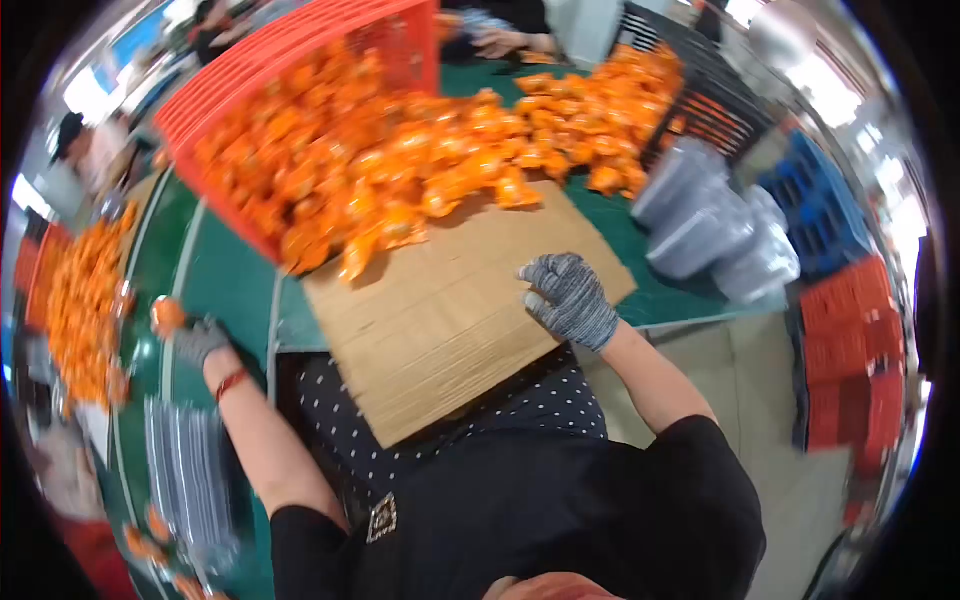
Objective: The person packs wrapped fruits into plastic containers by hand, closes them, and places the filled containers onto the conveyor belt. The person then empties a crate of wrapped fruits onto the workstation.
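Note:
My left hand [203,343], in a grey knit glove, reaches out to the left over the green table. Its fingers are around a round orange fruit [167,316], which looks like a mandarin. My right hand [573,302], also gloved with bare fingertips, hovers over the right part of a flat cardboard sheet [440,320]. Its fingers are bent, with the thumb apart and nothing seen between them. Beyond the cardboard lies a big heap of orange fruits in shiny clear wrap [400,170], spilling from a tipped red crate [270,65].
A black crate [715,110] tips more wrapped fruit onto the table [235,270]. Clear plastic bags or trays [700,215] sit at the right edge. Stacked clear trays [188,470] lie at left. Blue crates [815,205] and red crates [850,350] stand right. Other people work around.

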Demonstrator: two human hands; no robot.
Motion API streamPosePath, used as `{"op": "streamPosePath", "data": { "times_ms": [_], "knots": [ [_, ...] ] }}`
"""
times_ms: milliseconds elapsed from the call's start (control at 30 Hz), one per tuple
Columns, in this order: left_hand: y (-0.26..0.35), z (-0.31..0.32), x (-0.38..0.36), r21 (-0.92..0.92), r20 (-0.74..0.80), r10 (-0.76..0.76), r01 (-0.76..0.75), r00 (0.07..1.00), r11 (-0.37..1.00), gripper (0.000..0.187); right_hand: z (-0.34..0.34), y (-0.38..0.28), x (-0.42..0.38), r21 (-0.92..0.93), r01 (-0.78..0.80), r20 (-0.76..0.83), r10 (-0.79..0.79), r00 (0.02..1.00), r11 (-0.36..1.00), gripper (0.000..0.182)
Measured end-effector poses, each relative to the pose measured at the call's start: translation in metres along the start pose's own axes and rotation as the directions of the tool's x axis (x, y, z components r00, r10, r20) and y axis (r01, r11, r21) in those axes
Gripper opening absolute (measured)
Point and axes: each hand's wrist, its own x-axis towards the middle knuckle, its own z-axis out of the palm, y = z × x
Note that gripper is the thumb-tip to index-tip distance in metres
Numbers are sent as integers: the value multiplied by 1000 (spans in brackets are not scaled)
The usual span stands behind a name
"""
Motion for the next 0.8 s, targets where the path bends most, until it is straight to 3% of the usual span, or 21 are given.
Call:
{"op": "streamPosePath", "data": {
  "times_ms": [33,67,100,133,200,233,300,400,500,600,700,800],
  "knots": [
    [-22,-18,32,35,-82,76,-74,994,997,36,-28,-1,1,-109,4,-34,-8,999,994,31],
    [-31,-20,26,79,-103,159,-152,982,985,33,-52,-2,3,-209,17,-56,-30,998,978,32],
    [-36,-12,7,136,-70,257,-246,964,960,30,-75,5,3,-299,-68,-162,20,987,952,33],
    [-42,-5,-13,180,-20,347,-337,938,924,27,-100,14,2,-377,-155,-268,52,962,913,35],
    [-50,12,-57,158,154,437,-458,886,875,22,-148,22,6,-432,-465,-398,300,867,772,39],
    [-53,23,-84,118,230,460,-494,858,862,21,-159,40,-1,-522,-508,-516,221,828,685,40],
    [-58,43,-133,24,371,505,-552,779,834,17,-181,81,-20,-540,-551,-450,334,828,636,43],
    [-62,68,-198,32,575,460,-580,677,814,16,-203,85,-13,-398,-686,-127,704,698,609,48],
    [-81,71,-214,32,782,349,-592,517,805,17,-210,79,-7,-472,-652,-41,723,689,594,52],
    [-96,68,-224,208,881,102,-573,461,793,16,-206,91,-18,-316,-666,-190,643,742,676,49],
    [-109,63,-242,268,903,-40,-489,427,830,15,-208,112,-19,-526,-618,-265,578,772,584,43],
    [-117,58,-256,234,949,-46,-600,312,765,14,-201,115,-17,-716,-550,-597,30,801,431,30]
  ]
}}
